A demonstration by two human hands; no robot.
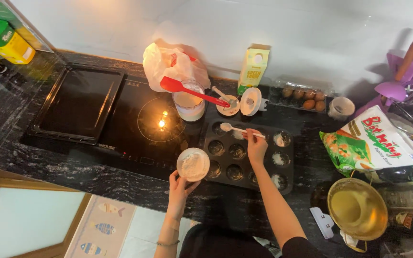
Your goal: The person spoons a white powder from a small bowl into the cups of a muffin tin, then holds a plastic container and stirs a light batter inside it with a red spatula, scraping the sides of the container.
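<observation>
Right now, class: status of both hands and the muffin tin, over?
Left hand holds flour bowl beside tin. Right hand holds white spoon over muffin tin. Right-side cups floured. Nothing blocking.

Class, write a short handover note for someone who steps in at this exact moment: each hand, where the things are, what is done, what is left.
Left hand: holds a small white bowl of white powder at the muffin tin's near-left corner.
Right hand: fingers pinch a white spoon over the tin, its scoop to the left.
Done: about four cups along the tin's right side and back row show white powder.
Left: the other cups look dark and unfilled.
Nearby: a glass with a red spatula stands behind the tin.
</observation>
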